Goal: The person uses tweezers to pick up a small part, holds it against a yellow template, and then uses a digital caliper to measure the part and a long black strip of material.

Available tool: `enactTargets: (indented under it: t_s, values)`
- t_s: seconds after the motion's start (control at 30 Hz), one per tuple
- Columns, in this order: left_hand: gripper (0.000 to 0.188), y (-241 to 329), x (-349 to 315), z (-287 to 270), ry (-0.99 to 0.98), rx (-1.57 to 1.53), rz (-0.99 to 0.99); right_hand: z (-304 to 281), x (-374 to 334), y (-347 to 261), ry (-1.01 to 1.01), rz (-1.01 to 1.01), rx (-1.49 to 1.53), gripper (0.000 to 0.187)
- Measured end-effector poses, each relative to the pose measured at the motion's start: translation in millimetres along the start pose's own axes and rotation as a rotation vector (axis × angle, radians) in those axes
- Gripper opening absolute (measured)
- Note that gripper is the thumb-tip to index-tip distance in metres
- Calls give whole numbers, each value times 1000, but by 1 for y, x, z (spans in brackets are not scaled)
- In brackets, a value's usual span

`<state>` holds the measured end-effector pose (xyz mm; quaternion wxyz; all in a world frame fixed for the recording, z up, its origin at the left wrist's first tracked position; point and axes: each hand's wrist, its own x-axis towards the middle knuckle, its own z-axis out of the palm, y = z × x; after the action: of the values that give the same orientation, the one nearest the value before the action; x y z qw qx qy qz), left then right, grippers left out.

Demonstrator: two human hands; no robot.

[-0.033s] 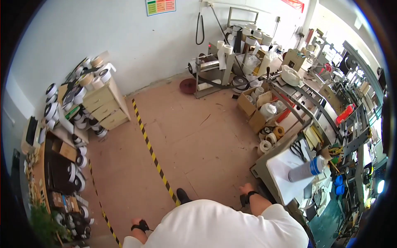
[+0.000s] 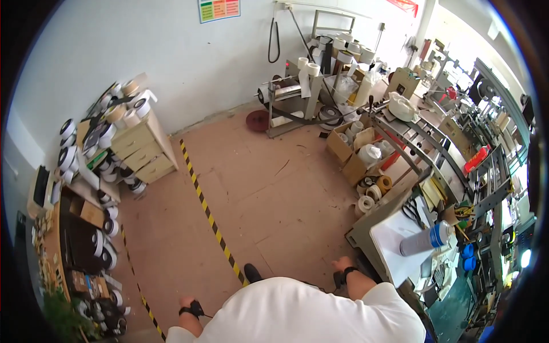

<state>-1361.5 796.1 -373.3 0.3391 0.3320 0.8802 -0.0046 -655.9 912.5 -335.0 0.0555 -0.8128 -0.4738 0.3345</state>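
Observation:
My left hand hangs low at my left side, a black band around its wrist. Its fingers are too small and blurred to read, and no object shows in it. On the other side, my right hand hangs beside the corner of a cluttered workbench, apart from it. This wrist also wears a black band, and the curl of its fingers is unclear. Nearest the right hand on the bench are a white sheet, black-handled scissors and a whitish bottle with a blue band.
Yellow-black tape runs along the reddish floor. At left stand a drawer cabinet and shelving with several tape rolls. A roller machine stands by the far wall. A cardboard box and rolls lie beside the bench.
The view has shifted very slightly, so the room sits a little to the left. My left hand shows slightly higher; my right hand slightly lower.

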Motion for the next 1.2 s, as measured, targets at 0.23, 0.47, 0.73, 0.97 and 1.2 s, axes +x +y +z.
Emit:
enactTargets:
  t_s: [0.23,0.47,0.73,0.97,1.2]
  values:
    - [25,324,112,-113,-154,-514,291,14,27,-74,-119,366,127,41]
    - [24,519,198,-119,-332,-528,518,38,147,-133,-259,451,287,45]
    - [22,553,326,-170,-256,-404,298,-45,357,-260,-50,276,234,37]
    - [21,578,398,-167,-251,-435,61,-132,492,-440,9,-85,309,34]
    - [29,688,510,-189,-343,-341,99,-125,613,-526,-135,-122,80,35]
